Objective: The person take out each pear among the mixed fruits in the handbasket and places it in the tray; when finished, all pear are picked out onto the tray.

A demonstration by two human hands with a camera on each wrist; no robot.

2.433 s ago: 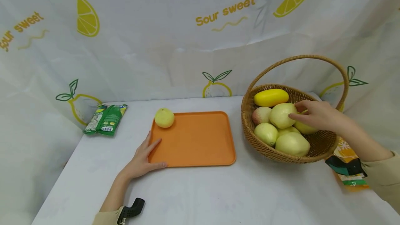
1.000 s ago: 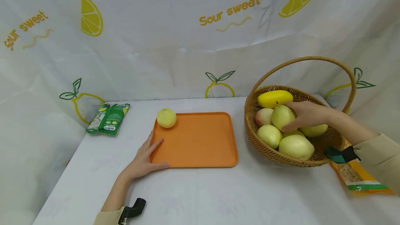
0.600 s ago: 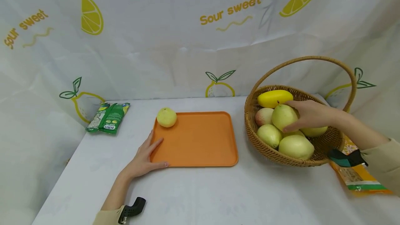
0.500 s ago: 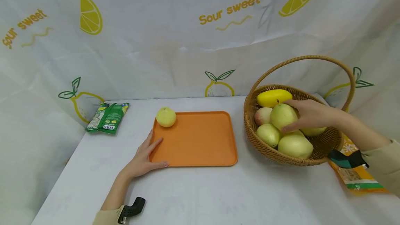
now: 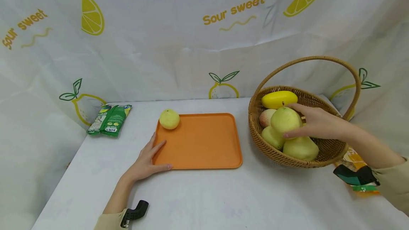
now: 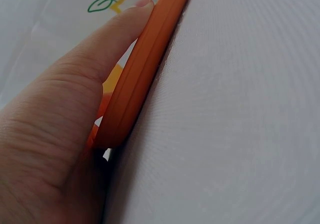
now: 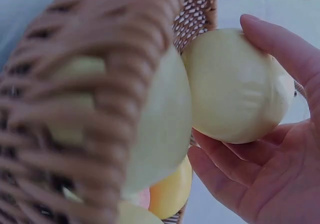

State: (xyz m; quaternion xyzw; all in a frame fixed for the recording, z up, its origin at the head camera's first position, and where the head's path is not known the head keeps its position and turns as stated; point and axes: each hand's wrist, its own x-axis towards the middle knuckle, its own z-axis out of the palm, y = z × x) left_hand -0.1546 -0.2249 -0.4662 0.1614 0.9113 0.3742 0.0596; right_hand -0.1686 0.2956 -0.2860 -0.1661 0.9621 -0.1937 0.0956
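My right hand [image 5: 319,121] holds a round yellow-green pear [image 5: 285,120] with a short dark stem, thumb on one side and fingers on the other. It is over the other fruit in a wicker basket [image 5: 266,153]. In the right wrist view the same pear [image 7: 235,87] sits between thumb and curled fingers, beside the basket rim [image 7: 142,49]. My left hand [image 5: 143,162] rests with spread fingers at the near left corner of an orange tray [image 5: 201,141]. In the left wrist view its thumb [image 6: 117,39] touches the tray's edge [image 6: 137,79].
A pale yellow round fruit [image 5: 169,119] sits on the tray's far left corner. In the basket lie a bright yellow oblong fruit [image 5: 279,99], a pinkish fruit [image 5: 266,118] and several green ones. A green snack packet [image 5: 110,120] lies left; an orange packet [image 5: 354,159] is partly hidden right.
My right hand first reached to the pear, then took hold with its stem turned up. Now the pear is lifted slightly and nearer, covering more fruit below. My left hand stays put.
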